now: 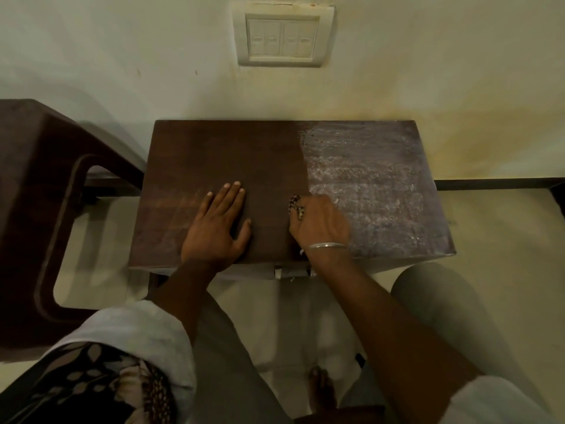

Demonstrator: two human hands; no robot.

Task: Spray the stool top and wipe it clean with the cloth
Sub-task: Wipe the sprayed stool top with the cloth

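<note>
While the person is standing over the stool, a bare foot (321, 390) and a patterned garment (91, 381) are showing nearest the camera, w/ both forearms reaching fwd over the near edge. Left hand (218, 223) is lying flat on the stool top (220, 154), fingers spread open, palm down, gripping nothing; it looks to be bracing the stool. Right hand (319, 221), w/ a thin bangle (327, 245) at the wrist, is curled closed on a speckled cloth (296, 206), mostly hidden under the palm, only a bit poking out by the thumb side.

Stool top is reading as two zones: left part dark and looking wiped, right part (376, 185) whitish and streaky w/ spray or residue. The cloth is sitting just at the boundary near the front edge. Judging from that, the wipe is roughly halfway. To do it well: keep the cloth flat under the palm, press evenly, work in overlapping strips from near edge to far edge, moving right, and go into the far right corner by the wall.

No spray bottle is showing in view. A dark plastic chair (46, 194) is standing close on the left, not touching as far as I can tell. Beyond, the wall (122, 56) is right behind the stool, w/ a switch plate (282, 38) above; the wall could be limiting far strokes.
</note>
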